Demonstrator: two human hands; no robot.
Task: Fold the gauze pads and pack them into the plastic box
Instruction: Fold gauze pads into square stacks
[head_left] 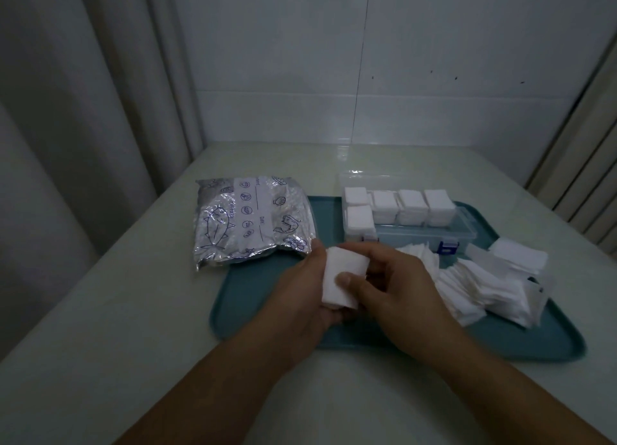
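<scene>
Head view: I have a folded gauze pad (340, 279) over the near-left of the tray (267, 331), left hand (307, 297) cupped around it, right hand (397, 294) pinching it by thumb. Folding looks finished; next I'd carry it far-right into the plastic box (467, 229), its near compartments seemingly free.

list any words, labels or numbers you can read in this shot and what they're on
"Date": printed sideways beside a blank line on the silver foil bag, faint, so a likely reading only.
A second printed word near the bag's top edge: too blurred to read.
The rest of the bag's print is line drawings of fish and seafood, not text.
Plastic box, its blue latch, gauze pads and tray: no text visible.
</scene>
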